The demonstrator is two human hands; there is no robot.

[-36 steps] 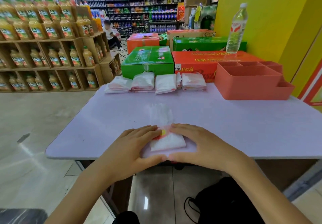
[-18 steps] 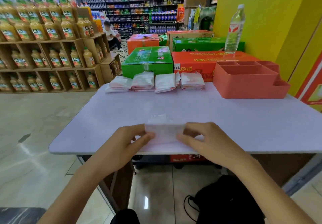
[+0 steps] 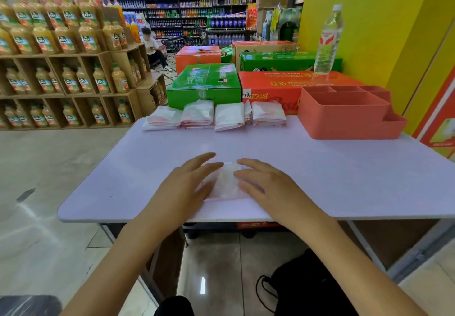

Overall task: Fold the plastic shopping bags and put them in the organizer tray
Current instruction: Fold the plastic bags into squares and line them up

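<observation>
A small folded white plastic bag (image 3: 226, 180) lies on the pale lilac table (image 3: 357, 182), a little in from the front edge. My left hand (image 3: 188, 186) lies flat over its left side and my right hand (image 3: 267, 186) flat over its right side, fingers stretched out and pressing down. Only the middle strip of the bag shows between them. The coral organizer tray (image 3: 344, 125) stands at the back right of the table, and I see nothing in its compartments. A row of folded white bags (image 3: 198, 115) lies along the far edge, left of the tray.
Behind the table stand a green carton (image 3: 204, 85) and an orange carton (image 3: 270, 86), with a clear water bottle (image 3: 328, 42) on top. Juice shelves (image 3: 61, 69) fill the left. A person sits in the far aisle. A black bag (image 3: 310, 288) lies on the floor.
The bag has gone from a wider strip pinched at its ends to a smaller packet. Both hands have moved farther onto the table and now lie flat on it.
</observation>
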